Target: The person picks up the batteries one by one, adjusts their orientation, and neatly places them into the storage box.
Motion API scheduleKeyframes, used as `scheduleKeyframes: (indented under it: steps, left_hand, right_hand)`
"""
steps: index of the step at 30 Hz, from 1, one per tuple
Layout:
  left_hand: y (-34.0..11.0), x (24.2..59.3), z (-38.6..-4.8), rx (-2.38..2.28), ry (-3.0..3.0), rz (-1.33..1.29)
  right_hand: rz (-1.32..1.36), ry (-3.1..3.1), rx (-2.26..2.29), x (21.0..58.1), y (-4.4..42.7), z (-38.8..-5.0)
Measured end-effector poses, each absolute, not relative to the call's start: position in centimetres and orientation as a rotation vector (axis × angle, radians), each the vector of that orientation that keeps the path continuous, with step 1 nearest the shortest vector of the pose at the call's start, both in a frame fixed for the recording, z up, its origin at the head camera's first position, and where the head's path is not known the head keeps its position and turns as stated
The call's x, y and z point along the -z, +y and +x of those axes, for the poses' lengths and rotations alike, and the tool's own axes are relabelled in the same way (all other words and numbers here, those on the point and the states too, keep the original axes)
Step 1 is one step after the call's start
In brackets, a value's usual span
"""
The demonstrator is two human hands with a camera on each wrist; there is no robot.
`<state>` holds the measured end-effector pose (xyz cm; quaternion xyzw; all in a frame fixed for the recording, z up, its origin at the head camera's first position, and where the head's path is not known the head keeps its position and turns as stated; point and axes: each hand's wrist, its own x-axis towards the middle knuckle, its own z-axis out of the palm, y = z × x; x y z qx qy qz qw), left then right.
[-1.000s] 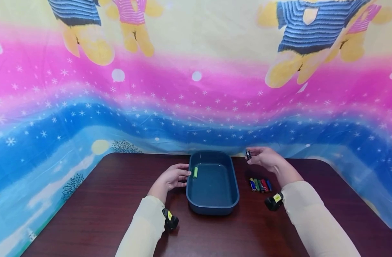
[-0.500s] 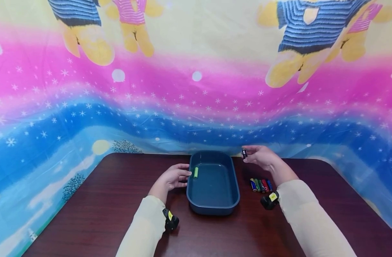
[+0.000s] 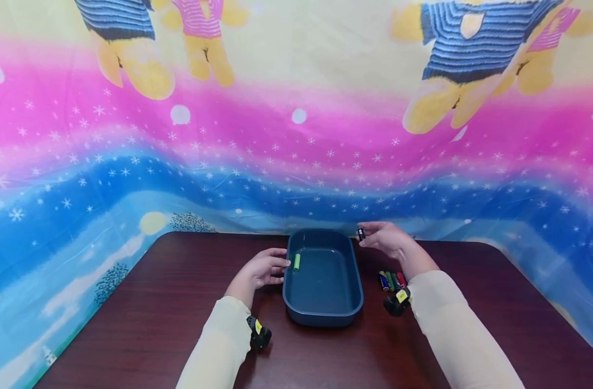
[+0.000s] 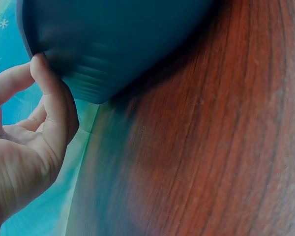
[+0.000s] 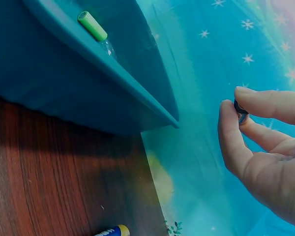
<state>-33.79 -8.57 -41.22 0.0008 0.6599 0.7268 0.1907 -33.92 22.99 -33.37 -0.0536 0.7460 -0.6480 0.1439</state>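
A dark blue-grey plastic bin (image 3: 323, 319) stands on the table. My left hand (image 3: 262, 269) is at its left side; thumb and fingers hold the rim, as the left wrist view also shows. Inside the bin, near the left wall, lies a green battery (image 3: 297, 262), also visible in the right wrist view. My right hand (image 3: 386, 240) pinches a small black battery (image 3: 361, 234) between thumb and fingertips, raised just beyond the bin's far right corner. Fingers cover most of that battery in the right wrist view (image 5: 241, 109).
On the table (image 3: 189, 302), right of the bin, several coloured batteries (image 3: 390, 281) lie side by side, partly hidden by the right wrist and its camera. One blue-and-yellow battery (image 5: 114, 231) shows low in the right wrist view. A printed cloth (image 3: 296, 162) hangs behind the table.
My right hand has moved left toward the bin with the black battery, its wrist now covering part of the battery row. The left hand and the bin have stayed in place.
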Motion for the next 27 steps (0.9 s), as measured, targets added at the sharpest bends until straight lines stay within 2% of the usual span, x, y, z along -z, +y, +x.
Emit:
scheduleKeyframes:
  steps: [27]
  left_hand:
    - [-8.5, 41.0, -33.7, -2.031, 1.857, -0.015]
  right_hand:
    - [-0.136, 2.059, 1.909, 33.7, 19.6, -35.3]
